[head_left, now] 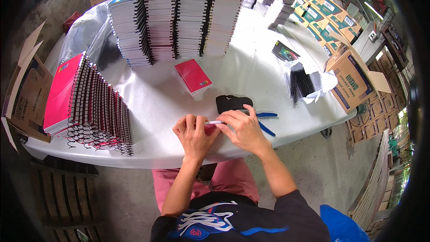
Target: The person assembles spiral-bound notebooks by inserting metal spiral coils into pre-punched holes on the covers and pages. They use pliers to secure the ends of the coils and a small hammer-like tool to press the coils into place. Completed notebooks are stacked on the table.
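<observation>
Between my two hands, close to the table's near edge, is a small red-covered notebook (210, 128), held nearly edge-on with its white page edge facing up. My left hand (193, 135) grips its left end, fingers curled. My right hand (242, 131) pinches the right end of its top edge. Much of the notebook is hidden by the fingers. Just beyond my right hand lies a black cloth-like item (233, 103). Beside that hand is a blue-handled tool (267, 128), partly covered, probably pliers. Farther off, a red notebook (192, 77) with punched holes lies flat.
Tall notebook stacks with blue, red, green and yellow covers (194, 22) stand at the back. A leaning pile of red wire-bound notebooks (89, 98) is at left. Black binding wires (300, 84) lie on white paper at right, near an open carton (351, 78). Another carton (31, 94) stands left.
</observation>
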### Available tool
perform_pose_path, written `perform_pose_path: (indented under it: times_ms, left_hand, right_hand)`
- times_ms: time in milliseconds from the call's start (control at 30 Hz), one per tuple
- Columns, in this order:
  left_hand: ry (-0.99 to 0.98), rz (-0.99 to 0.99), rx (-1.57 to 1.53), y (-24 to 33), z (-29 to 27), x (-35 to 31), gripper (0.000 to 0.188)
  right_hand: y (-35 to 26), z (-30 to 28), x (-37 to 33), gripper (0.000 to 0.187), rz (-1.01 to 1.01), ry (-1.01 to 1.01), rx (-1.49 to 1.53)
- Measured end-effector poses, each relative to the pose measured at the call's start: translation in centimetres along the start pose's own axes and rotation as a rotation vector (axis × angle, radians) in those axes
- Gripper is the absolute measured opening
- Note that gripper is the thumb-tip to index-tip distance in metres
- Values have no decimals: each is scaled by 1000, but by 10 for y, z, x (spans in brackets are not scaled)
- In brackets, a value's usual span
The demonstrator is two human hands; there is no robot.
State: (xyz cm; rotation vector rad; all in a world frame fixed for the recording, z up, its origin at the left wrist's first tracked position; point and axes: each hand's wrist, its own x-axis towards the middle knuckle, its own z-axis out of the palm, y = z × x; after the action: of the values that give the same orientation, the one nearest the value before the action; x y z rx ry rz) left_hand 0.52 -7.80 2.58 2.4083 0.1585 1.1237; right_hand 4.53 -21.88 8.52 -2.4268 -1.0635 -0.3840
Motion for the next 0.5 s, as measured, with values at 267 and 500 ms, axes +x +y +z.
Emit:
perform_pose_path:
  times_ms: [267, 500]
  left_hand:
    - [-15, 11, -17, 0, 3, -1, 30]
    - [-68, 56, -66, -19, -7, 4, 49]
  right_hand:
    - [-11, 20, -1, 16, 107, 249, -131]
    - [6, -10, 13, 14, 487, 32, 745]
